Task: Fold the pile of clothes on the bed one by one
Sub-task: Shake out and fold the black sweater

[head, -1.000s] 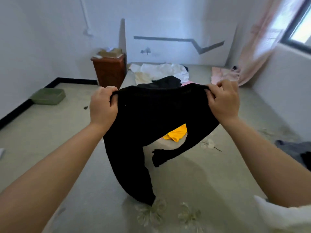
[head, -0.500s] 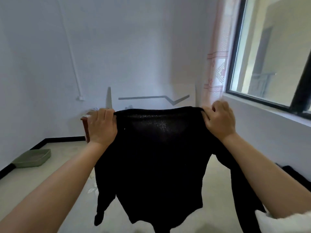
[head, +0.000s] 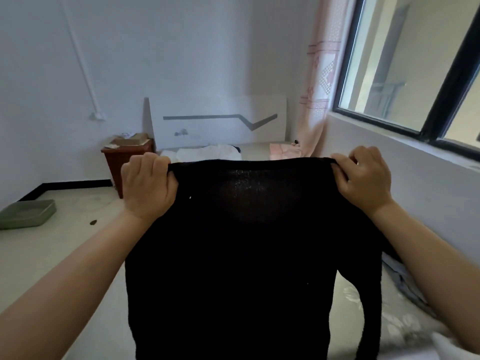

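Note:
A black long-sleeved knit top (head: 246,255) hangs spread out in front of me, held up by its two shoulders. My left hand (head: 148,185) grips the left shoulder and my right hand (head: 363,180) grips the right one. One sleeve (head: 368,302) dangles at the right over the bed (head: 348,320). Behind the top's upper edge, white clothes (head: 205,153) and a pink garment (head: 283,152) lie at the far end of the bed. The black top hides the rest of the pile.
A brown wooden nightstand (head: 122,162) with clutter on it stands left of the bed's head. A green tray (head: 26,213) lies on the floor at the left. A window (head: 415,74) and a pink curtain (head: 319,87) are on the right. Grey-blue cloth (head: 402,281) lies at the bed's right edge.
My view has tilted down a little since half a second ago. Over the last second both hands lifted the top off the bed, and it now hangs flatter and wider.

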{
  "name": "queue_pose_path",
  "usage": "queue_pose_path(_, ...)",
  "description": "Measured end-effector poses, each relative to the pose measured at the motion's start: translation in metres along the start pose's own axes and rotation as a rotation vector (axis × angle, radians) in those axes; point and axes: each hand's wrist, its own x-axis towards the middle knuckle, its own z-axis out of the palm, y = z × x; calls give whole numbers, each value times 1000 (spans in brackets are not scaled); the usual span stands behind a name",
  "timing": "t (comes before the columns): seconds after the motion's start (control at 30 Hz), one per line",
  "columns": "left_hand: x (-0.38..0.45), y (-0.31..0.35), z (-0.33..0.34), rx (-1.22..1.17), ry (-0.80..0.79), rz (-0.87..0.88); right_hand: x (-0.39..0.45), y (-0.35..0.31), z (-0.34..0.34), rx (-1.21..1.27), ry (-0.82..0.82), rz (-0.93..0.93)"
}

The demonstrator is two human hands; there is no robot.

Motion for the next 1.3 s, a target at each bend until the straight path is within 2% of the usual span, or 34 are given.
queue_pose_path(0.2,-47,-7,83,-4,-388,-131,-44,8,99,65,-272,-38)
queue_pose_path(0.43,-119,-3,225,94,-736,-149,-138,28,244,149,-527,-95)
queue_pose_path(0.57,-174,2,296,137,-978,-306,-190,36,310,194,-648,-39)
queue_pose_path(0.67,-203,9,328,161,-1021,-366,-224,34,345,219,-727,-9)
queue_pose_path(0.87,-236,5,370,118,-962,-431,-260,34,407,231,-721,-38)
queue_pose_path(0.93,-237,-2,383,106,-934,-365,-265,38,427,243,-714,-46)
queue_pose_path(1.03,-233,-24,412,167,-897,-175,-263,41,461,261,-741,-69)
queue_pose_path(1.13,-227,-45,452,236,-915,-80,-253,39,501,236,-772,-63)
queue_pose_path(1.23,-239,-56,494,286,-1023,-245,-262,27,536,167,-832,55)
queue_pose_path(1.3,-255,-47,513,230,-1165,-433,-284,9,544,164,-1030,190)
